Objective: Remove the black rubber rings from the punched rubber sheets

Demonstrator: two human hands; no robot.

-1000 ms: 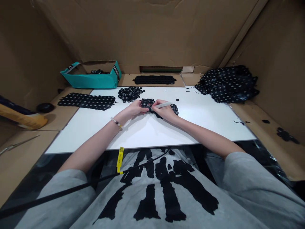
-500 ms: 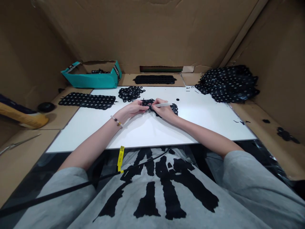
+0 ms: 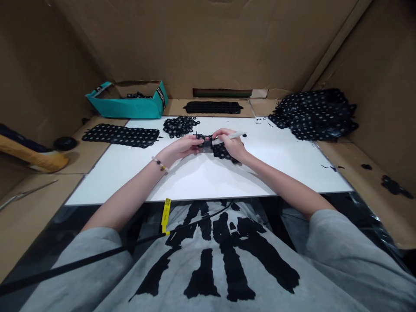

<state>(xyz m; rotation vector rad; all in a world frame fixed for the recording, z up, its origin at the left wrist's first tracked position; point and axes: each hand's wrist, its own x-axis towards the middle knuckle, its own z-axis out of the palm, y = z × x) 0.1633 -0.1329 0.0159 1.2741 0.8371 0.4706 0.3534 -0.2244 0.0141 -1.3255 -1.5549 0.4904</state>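
Cardboard booth (image 3: 208, 43), white board (image 3: 279, 173) on bench. L hand (image 3: 180, 147), R hand (image 3: 229, 145) close together, both clamped on black perforated rubber scrap (image 3: 222, 152), 12 o'clock from chest; R also pinching white pen-like tool (image 3: 233, 135). Risk: torn webbing from hard pull; snag on ring pile (image 3: 179, 126), 11 o'clock.
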